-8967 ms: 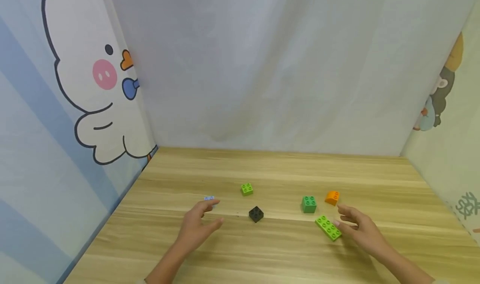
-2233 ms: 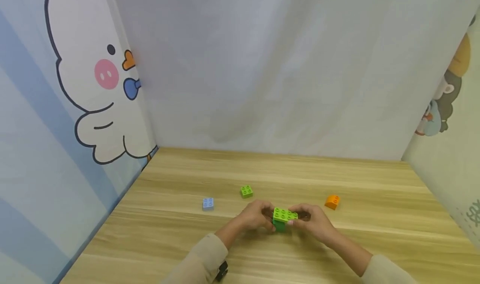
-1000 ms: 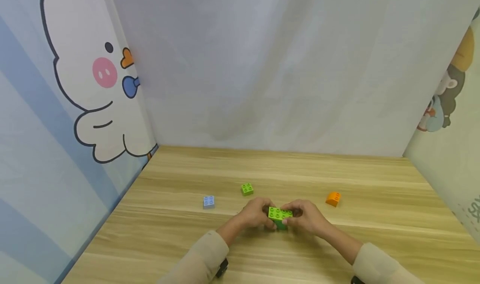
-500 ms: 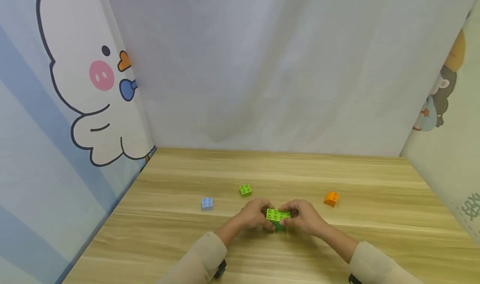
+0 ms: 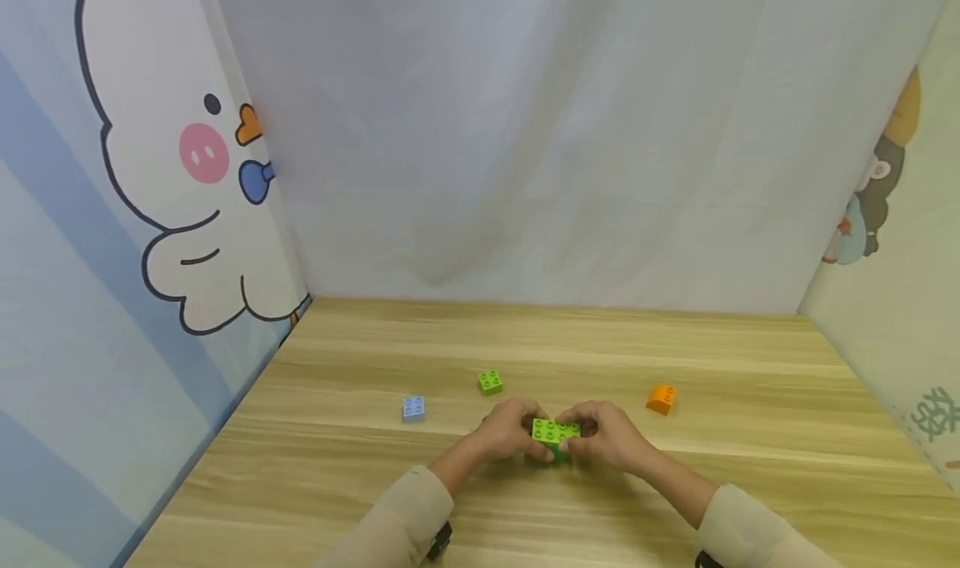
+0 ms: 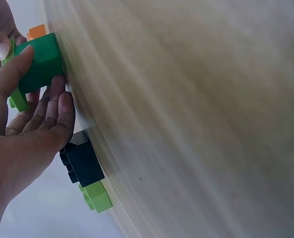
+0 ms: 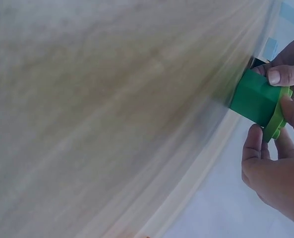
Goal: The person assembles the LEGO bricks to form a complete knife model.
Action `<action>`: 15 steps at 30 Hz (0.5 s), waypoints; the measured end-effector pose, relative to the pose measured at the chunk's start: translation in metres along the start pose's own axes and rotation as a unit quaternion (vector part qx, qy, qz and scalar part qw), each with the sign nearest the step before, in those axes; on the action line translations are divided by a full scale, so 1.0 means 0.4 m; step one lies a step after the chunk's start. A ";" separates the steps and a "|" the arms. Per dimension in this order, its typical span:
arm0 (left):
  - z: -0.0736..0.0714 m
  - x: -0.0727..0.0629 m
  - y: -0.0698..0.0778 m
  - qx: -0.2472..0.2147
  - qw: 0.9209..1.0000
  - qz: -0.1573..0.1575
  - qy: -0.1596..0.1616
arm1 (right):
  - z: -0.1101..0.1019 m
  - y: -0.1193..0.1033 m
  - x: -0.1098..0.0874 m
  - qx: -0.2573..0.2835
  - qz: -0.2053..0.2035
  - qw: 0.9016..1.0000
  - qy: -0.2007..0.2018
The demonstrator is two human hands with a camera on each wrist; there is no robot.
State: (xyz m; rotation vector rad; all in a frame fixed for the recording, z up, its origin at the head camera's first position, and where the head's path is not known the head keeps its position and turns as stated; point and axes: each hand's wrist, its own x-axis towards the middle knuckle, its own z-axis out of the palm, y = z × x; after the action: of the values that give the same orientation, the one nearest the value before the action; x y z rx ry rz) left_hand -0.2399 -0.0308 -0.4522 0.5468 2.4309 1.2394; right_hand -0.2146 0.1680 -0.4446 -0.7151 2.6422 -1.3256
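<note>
A dark green square brick (image 6: 45,62) stands on the table under a long lime green brick (image 5: 557,428), which lies across its studs and overhangs it. My left hand (image 5: 512,428) holds the dark green brick, thumb on the near side and fingers behind. From the other side my right hand (image 5: 607,436) pinches the lime brick, thumb at its near edge and fingers at its far edge. The left wrist view shows a black brick (image 6: 85,158) just beyond the left fingers; in the head view the left hand hides it.
On the wooden table (image 5: 360,501), a light blue brick (image 5: 413,409) lies to the left. A small lime brick (image 5: 490,382) sits farther back, and an orange curved brick (image 5: 661,399) lies to the right. A grey-white curtain (image 5: 525,151) hangs behind the table.
Nine seconds ago both hands were apart and the dark green and long lime bricks lay separately at right. Both hands now hold them stacked near the middle, slightly farther left than 2.2 s ago.
</note>
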 end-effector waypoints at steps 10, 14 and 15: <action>0.005 -0.004 -0.007 -0.011 1.000 0.009 -0.006 | 0.004 -0.001 -0.004 -0.004 0.001 1.000 -0.003; 0.000 -0.008 -0.003 -0.020 0.999 0.032 -0.004 | 0.002 -0.005 -0.003 -0.007 0.002 1.000 -0.001; 0.000 -0.009 -0.002 -0.021 0.999 0.036 -0.002 | 0.002 -0.006 -0.004 -0.007 0.003 1.000 0.000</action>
State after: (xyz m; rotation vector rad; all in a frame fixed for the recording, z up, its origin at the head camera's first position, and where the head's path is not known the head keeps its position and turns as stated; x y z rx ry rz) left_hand -0.2372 -0.0331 -0.4522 0.6309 2.3957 1.3127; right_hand -0.2122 0.1668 -0.4435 -0.7099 2.6537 -1.3068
